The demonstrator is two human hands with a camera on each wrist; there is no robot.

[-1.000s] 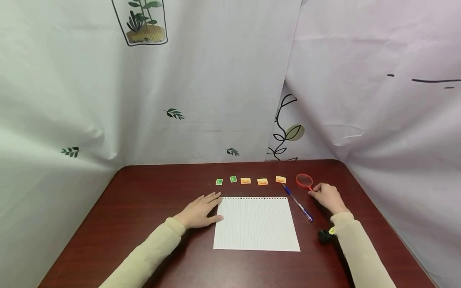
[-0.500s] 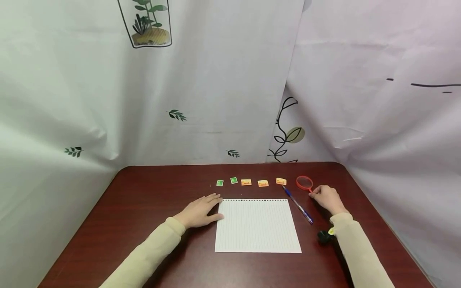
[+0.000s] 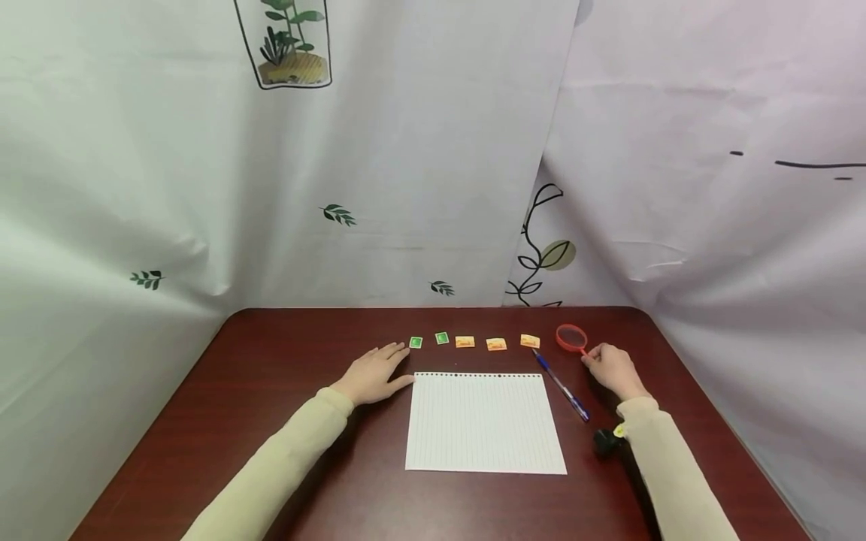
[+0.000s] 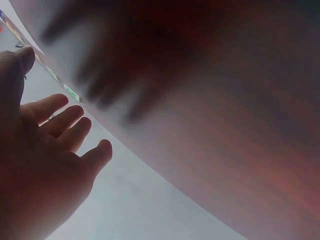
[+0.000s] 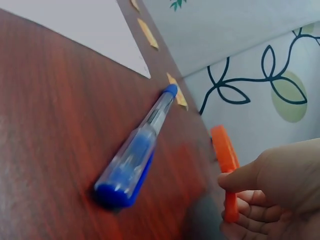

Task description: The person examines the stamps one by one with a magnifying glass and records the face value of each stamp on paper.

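Note:
My right hand [image 3: 612, 370] pinches the handle of a red magnifying glass [image 3: 571, 338] near the far right of the table. In the right wrist view its orange-red handle [image 5: 226, 150] sits between thumb and fingers. My left hand [image 3: 372, 376] is spread near the upper left corner of a lined sheet [image 3: 483, 424], fingertips close to a green stamp-like piece [image 3: 416, 343]. The left wrist view shows the left hand [image 4: 55, 140] with loosely bent fingers and nothing held. A second green piece [image 3: 442, 338] and three orange ones, one of them an orange piece [image 3: 496, 344], form a row.
A blue pen [image 3: 561, 385] lies slanted between the sheet and my right hand. The dark red table [image 3: 284, 353] ends at a white printed cloth [image 3: 406, 188]. A small black object [image 3: 606, 442] is at my right wrist.
My left hand has shifted forward from the sheet's left edge toward the green pieces. The right hand and magnifying glass stay about where they were. The head view has tilted slightly.

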